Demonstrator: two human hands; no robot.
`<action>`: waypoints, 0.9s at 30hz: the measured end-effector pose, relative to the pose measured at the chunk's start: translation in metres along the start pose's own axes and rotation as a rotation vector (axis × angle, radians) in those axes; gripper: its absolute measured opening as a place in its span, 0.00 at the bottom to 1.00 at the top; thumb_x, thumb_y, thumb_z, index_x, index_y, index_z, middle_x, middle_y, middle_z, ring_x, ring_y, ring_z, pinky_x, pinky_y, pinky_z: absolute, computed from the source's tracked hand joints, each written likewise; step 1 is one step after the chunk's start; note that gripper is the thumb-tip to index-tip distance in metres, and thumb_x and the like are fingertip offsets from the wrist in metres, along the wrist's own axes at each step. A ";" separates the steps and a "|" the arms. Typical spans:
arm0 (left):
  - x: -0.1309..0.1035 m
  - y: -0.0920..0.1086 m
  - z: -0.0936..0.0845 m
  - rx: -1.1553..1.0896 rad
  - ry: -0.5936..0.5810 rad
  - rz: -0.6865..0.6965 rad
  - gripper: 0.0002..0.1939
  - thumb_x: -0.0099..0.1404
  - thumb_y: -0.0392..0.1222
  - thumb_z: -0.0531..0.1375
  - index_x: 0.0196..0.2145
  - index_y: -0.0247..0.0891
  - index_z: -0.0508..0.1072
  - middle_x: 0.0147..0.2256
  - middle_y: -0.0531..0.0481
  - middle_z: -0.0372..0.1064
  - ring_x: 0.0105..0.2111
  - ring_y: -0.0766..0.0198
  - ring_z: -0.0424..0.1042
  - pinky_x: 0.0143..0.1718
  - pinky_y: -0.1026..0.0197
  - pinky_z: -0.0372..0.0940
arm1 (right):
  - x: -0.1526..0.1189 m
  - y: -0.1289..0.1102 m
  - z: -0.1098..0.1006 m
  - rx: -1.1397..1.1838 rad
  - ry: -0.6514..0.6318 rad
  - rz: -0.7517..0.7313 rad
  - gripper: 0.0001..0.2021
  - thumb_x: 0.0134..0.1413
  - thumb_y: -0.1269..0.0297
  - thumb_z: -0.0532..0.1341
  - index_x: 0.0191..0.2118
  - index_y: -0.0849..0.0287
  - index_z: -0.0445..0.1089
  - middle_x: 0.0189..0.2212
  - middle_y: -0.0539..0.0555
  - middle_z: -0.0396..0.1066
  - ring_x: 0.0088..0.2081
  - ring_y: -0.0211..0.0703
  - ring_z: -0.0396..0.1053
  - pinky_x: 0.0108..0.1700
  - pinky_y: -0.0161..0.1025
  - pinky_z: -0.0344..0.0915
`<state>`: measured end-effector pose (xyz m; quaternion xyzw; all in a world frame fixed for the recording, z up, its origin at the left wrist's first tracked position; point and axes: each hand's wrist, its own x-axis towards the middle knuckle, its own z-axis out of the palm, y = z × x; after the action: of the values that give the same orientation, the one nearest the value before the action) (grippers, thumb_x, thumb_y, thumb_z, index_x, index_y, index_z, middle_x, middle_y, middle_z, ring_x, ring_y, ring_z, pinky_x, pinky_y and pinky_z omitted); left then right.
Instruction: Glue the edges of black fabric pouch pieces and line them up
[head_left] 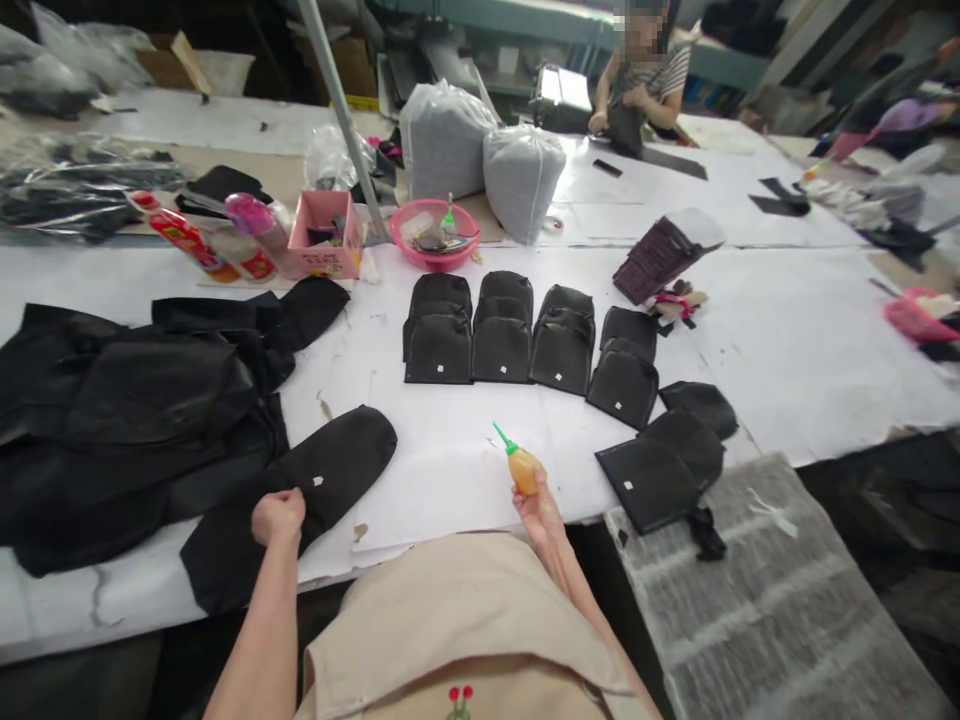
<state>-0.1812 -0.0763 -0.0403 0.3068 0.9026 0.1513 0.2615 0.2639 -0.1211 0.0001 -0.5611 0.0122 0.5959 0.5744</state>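
My right hand (pixel 538 515) is wrapped round a small squeeze bottle (pixel 525 472) with amber contents and a green pointed nozzle, tilted up and left above the white table. At the left, my left hand (pixel 279 516) has its fingers curled in on a long black piece (pixel 341 460) with a rounded end and a small white mark. Most of its fingertips are hidden. Beside it lies a heap of loose black pieces (pixel 157 390). In front of me stretches a curved row of folded black pieces (pixel 501 345), stacked in overlapping pairs, each with a white mark.
Behind the row stand a pink basin (pixel 435 262), a pink box (pixel 326 235), several bottles (pixel 184 235) and stuffed plastic bags (pixel 446 140). A dark purple bundle (pixel 656 260) lies right of centre. A grey wrapped stack (pixel 772 600) is at lower right. A person (pixel 645 90) works across the table.
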 end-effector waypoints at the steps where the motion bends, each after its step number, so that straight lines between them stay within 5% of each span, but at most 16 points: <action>1: -0.002 0.000 -0.001 0.046 0.039 -0.027 0.10 0.53 0.43 0.59 0.20 0.42 0.62 0.24 0.40 0.68 0.41 0.34 0.74 0.43 0.36 0.67 | 0.000 -0.001 0.000 0.015 0.001 0.009 0.23 0.40 0.47 0.74 0.38 0.56 0.73 0.30 0.54 0.76 0.23 0.40 0.71 0.18 0.35 0.66; 7: -0.017 0.003 0.002 -0.053 0.233 -0.007 0.09 0.51 0.43 0.57 0.20 0.44 0.58 0.19 0.51 0.56 0.37 0.41 0.74 0.47 0.40 0.67 | 0.000 -0.006 0.002 0.101 0.018 0.051 0.24 0.38 0.49 0.75 0.38 0.56 0.71 0.28 0.50 0.76 0.23 0.37 0.71 0.19 0.31 0.65; 11: -0.018 0.010 0.001 -0.391 0.330 -0.082 0.09 0.49 0.43 0.55 0.23 0.45 0.54 0.19 0.57 0.52 0.30 0.53 0.71 0.36 0.46 0.71 | 0.001 -0.008 0.000 0.136 0.012 0.050 0.22 0.40 0.50 0.75 0.38 0.55 0.70 0.29 0.49 0.77 0.23 0.37 0.71 0.19 0.30 0.65; 19: -0.038 0.061 -0.018 -0.852 -0.115 0.047 0.12 0.48 0.42 0.64 0.30 0.40 0.65 0.30 0.54 0.71 0.33 0.61 0.73 0.41 0.52 0.74 | 0.007 -0.004 -0.009 0.165 0.006 0.054 0.22 0.43 0.49 0.74 0.38 0.57 0.71 0.28 0.50 0.76 0.23 0.37 0.71 0.19 0.31 0.66; 27: -0.063 0.142 -0.074 -0.664 -0.556 0.366 0.25 0.47 0.43 0.70 0.45 0.39 0.75 0.37 0.51 0.77 0.37 0.57 0.76 0.36 0.60 0.74 | 0.002 -0.020 -0.024 0.272 0.049 0.017 0.24 0.40 0.49 0.75 0.40 0.58 0.71 0.29 0.49 0.76 0.23 0.33 0.70 0.20 0.27 0.64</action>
<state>-0.1130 -0.0152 0.1055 0.3895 0.6321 0.3874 0.5465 0.2948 -0.1290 0.0027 -0.4923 0.1117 0.5796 0.6397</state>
